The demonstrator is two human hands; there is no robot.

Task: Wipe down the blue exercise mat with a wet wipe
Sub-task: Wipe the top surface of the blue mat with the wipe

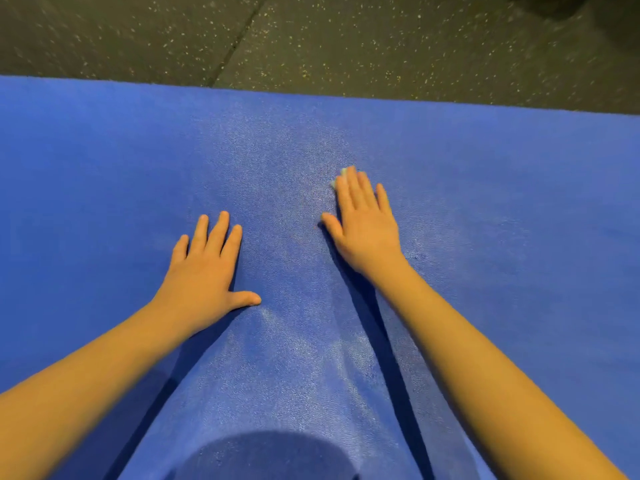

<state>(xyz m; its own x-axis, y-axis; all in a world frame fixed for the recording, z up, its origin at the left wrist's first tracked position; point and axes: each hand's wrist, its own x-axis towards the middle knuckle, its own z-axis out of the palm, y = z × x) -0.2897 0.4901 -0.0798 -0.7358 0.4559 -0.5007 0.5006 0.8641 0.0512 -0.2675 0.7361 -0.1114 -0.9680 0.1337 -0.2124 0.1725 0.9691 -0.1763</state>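
Under our right hand [363,226], whose straight fingers press the wet wipe [338,177] peeking past their tips onto the blue exercise mat [104,168], we are mid-wipe, our left hand [207,268] splayed flat bracing; next, probably the duller area beyond its fingers.

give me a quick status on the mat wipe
Left hand flat on mat, bracing. Right hand flat, pressing wipe to mat. Nothing in the way.
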